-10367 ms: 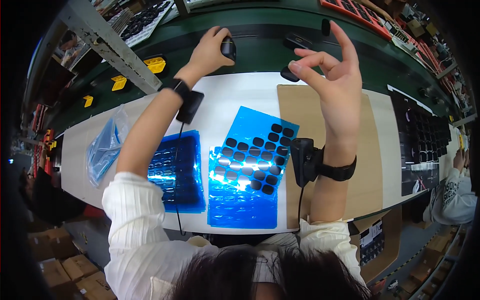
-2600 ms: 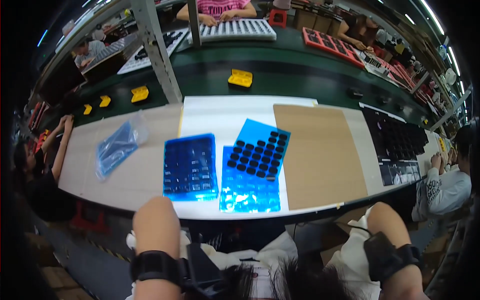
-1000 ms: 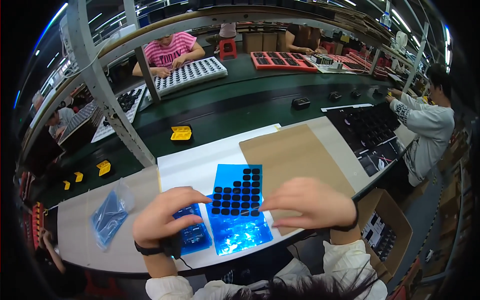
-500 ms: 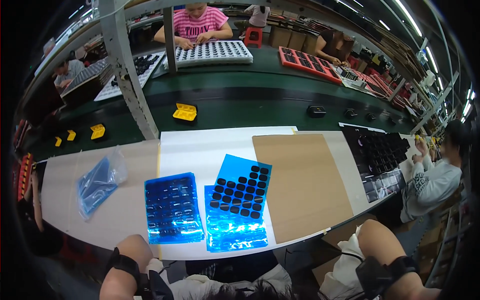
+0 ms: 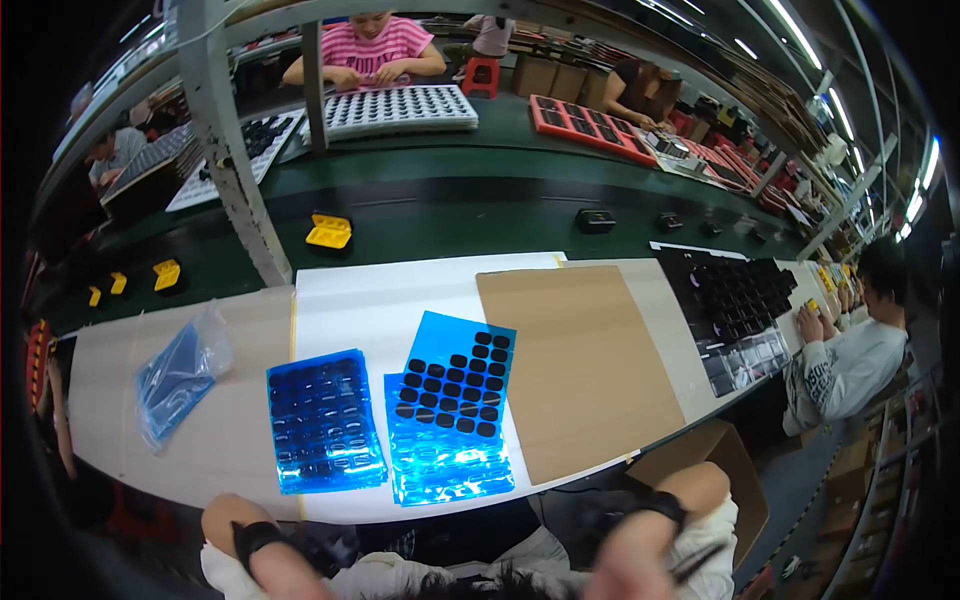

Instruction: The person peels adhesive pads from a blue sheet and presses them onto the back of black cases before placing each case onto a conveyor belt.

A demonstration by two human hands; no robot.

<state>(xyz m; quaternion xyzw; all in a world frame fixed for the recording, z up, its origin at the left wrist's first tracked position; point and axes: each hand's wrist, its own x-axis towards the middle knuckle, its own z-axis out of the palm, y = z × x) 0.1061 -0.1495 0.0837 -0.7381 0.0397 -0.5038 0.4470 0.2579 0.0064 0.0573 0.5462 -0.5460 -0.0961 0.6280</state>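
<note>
My bent left arm (image 5: 235,515) and right arm (image 5: 695,490) come in at the lower edge, each with a black strap round it. Both hands run out of the picture below, so their fingers do not show; the lower right forearm is blurred. Nearest to the arms, two stacks lie on a white sheet (image 5: 350,300). The left one is a stack of shiny blue film sheets (image 5: 325,420) with dark rounded pieces. The right one is a blue film stack (image 5: 455,475), topped by a tilted blue sheet (image 5: 440,340) bearing several rows of black rounded-square pads (image 5: 465,395). Neither arm touches them.
A brown cardboard sheet (image 5: 580,370) lies right of the stacks, a plastic bag with blue film (image 5: 180,385) left. Yellow cases (image 5: 330,231) and black cases (image 5: 596,221) stand on the green belt (image 5: 430,215). A metal post (image 5: 228,150) rises behind. Co-workers sit opposite and at right.
My forearms have swung inward, the right one most, now blurred. The whole scene has shifted a little to the left in view. The film stacks have not moved on the table.
</note>
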